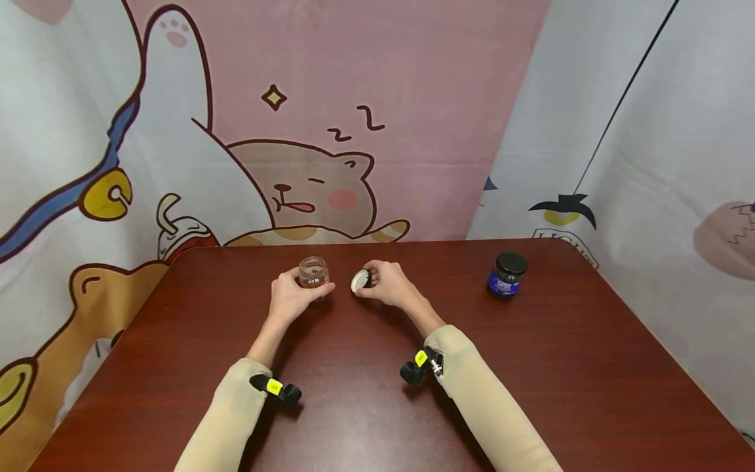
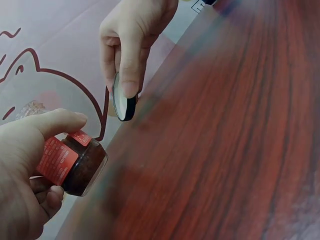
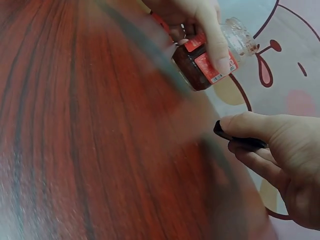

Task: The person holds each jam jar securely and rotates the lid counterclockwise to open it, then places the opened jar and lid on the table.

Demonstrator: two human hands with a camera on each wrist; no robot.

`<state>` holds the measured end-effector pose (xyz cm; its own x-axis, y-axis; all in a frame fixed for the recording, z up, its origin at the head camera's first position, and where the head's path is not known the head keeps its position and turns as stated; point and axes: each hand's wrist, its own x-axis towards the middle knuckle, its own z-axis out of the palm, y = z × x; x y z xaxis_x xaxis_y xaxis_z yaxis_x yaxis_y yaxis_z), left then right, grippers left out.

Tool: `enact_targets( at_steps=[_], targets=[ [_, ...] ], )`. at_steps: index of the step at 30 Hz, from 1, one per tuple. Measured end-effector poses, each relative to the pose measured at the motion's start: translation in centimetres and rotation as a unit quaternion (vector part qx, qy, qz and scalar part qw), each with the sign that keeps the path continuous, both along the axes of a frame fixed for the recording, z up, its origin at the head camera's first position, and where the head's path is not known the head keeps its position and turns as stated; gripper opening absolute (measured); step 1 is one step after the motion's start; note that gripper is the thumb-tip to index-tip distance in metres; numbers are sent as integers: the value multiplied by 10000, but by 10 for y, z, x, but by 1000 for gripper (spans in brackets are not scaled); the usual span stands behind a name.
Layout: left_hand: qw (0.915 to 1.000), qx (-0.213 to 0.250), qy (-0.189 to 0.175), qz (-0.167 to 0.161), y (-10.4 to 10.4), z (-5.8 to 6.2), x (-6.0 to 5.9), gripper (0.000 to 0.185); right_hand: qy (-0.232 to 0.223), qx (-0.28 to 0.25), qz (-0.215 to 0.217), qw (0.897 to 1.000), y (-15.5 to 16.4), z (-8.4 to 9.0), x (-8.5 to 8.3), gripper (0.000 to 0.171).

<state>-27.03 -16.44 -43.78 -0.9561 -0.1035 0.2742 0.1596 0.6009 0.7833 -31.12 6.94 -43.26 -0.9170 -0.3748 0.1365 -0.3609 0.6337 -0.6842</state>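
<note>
On the left, the left hand has its grip curled round a small glass jar, thumb and fingers wrapped about its red-labelled body; the jar is open at the top, holds a dark filling, and sits at the far middle of the dark wooden surface. Just beside it, the right hand pinches a black lid with a white inside, tilted on edge, its grip closed on the rim. Well apart to the right stands a dark jar with a blue label, capped.
</note>
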Motion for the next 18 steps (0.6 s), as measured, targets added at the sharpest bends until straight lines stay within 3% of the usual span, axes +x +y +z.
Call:
enact_targets(
  at_steps=[10, 18],
  targets=[
    [9997, 100, -215, 115, -3, -5, -4, 54, 31, 53, -40, 10000, -15, -7, -1, 55],
    [9993, 151, -266, 196, -6, -7, -7, 51, 449, 586, -63, 9973, -23, -9, -3, 50]
  ],
)
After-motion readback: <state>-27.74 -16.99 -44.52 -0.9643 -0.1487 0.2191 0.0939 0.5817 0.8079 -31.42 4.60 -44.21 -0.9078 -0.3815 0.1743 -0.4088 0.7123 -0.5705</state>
